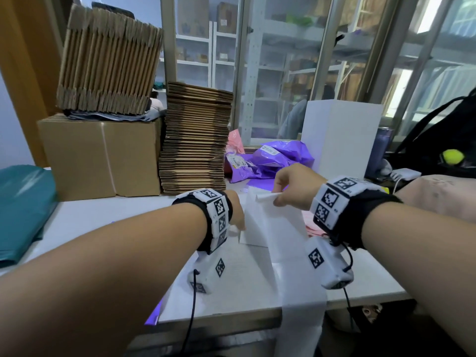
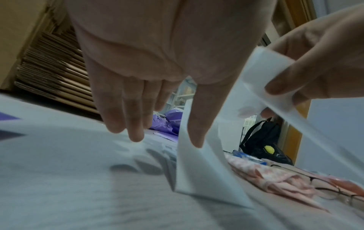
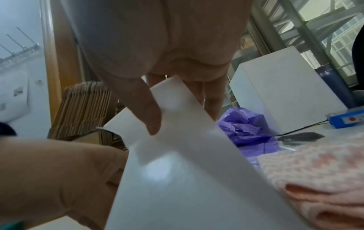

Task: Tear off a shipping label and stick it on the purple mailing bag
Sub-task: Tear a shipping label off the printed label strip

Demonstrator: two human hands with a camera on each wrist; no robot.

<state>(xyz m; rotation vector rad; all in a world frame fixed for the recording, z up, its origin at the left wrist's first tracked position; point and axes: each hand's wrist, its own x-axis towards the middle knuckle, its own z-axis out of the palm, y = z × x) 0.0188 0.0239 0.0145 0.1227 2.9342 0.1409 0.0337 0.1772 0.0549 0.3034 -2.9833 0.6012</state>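
Observation:
A long white label strip (image 1: 278, 240) runs from the table middle over the front edge. My right hand (image 1: 277, 199) pinches its curled free end between thumb and fingers and holds it above the table; the right wrist view shows the thumb (image 3: 151, 118) on the strip (image 3: 177, 171). My left hand (image 1: 238, 222) points down with straight fingers, its thumb (image 2: 195, 137) against a fold of the strip (image 2: 197, 171). Crumpled purple mailing bags (image 1: 283, 155) lie behind the hands, at the back of the table. A purple corner (image 1: 152, 318) shows at the table's front edge.
Flat cartons (image 1: 195, 137) are stacked at the back left beside a brown box (image 1: 103, 158). A white box (image 1: 340, 135), a bottle (image 1: 381, 150) and a black backpack (image 1: 438, 140) stand at the right. Pink cloth (image 1: 438, 199), glasses (image 2: 344, 196) and teal bags (image 1: 23, 210) flank the hands.

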